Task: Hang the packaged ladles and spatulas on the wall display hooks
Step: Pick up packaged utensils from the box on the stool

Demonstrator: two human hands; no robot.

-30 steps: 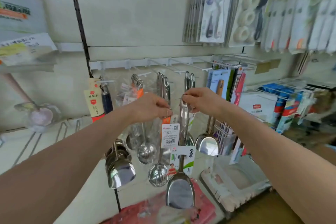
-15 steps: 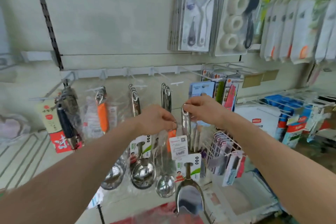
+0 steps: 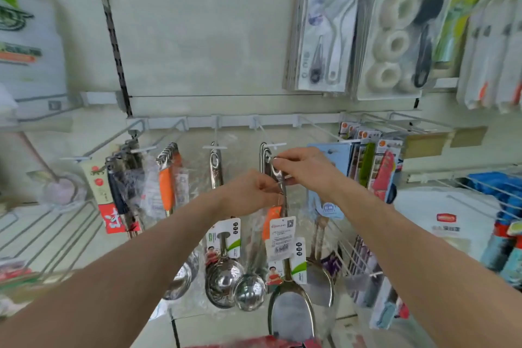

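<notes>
At the middle of the lower hook rail point(image 3: 234, 122), your right hand point(image 3: 309, 171) pinches the top loop of the packaged spatula point(image 3: 292, 312), just beside the tip of a white hook point(image 3: 273, 146). I cannot tell whether the loop is threaded. Your left hand point(image 3: 251, 192) pinches the handle just below. Ladles point(image 3: 224, 282) hang on the hooks towards the rail's left end.

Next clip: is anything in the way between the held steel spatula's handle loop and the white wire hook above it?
Nothing visible. The left hand and right hand pinch the handle top of the steel spatula just below the tip of the white wire hook. Steel handles already hanging there crowd that tip, leaving little room.
</notes>
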